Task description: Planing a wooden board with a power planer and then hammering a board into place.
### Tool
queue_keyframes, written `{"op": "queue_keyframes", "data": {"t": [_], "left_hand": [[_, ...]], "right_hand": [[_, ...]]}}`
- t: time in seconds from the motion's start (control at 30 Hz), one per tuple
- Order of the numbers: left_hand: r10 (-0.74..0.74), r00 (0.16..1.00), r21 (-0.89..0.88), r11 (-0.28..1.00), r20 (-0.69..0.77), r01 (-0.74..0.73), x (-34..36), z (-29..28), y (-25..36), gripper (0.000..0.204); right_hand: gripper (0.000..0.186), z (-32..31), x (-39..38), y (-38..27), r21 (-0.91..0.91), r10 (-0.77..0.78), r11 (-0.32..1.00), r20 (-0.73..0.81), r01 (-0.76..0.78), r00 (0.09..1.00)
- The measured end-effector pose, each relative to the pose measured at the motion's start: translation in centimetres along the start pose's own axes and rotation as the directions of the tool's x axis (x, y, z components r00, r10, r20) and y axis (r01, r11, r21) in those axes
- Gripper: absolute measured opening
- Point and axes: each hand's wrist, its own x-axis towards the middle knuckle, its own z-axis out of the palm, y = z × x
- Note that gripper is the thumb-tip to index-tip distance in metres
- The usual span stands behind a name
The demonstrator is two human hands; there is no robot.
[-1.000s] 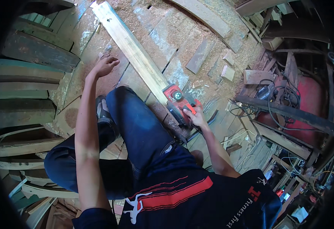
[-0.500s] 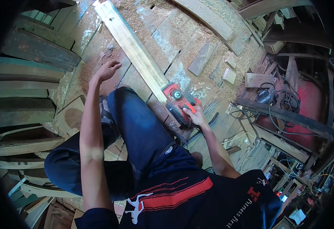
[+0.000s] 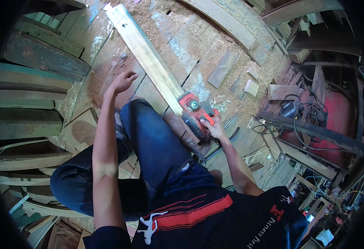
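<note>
A red and black electric hand planer rests on the near end of a long pale wooden board. My right hand is closed around the planer's rear handle, thumb near its orange part. The board runs from the planer to the far left across the floor. Off to the board's left, my left hand hangs above the floor beyond my bent knee. Its fingers are loosely bent, and nothing shows in them.
Stacked timbers line the left side. Sawdust and shavings cover the floor, with a short wood offcut and a curved plank on it. At right, cables hang about a wooden frame beside a red panel.
My left hand has shifted slightly rightward and its fingers look a little more bent. The whole view has shifted slightly. My right hand keeps its hold on the planer at the board's near end.
</note>
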Motion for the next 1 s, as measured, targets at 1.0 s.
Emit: {"op": "queue_keyframes", "data": {"t": [1.0], "left_hand": [[-0.031,0.999,-0.045,0.999,-0.028,0.03,1.1,3.1,-4.2,0.046]], "right_hand": [[0.034,0.5,3.7,-3.3,0.01,0.007,1.0,0.046,-0.007,0.999]]}}
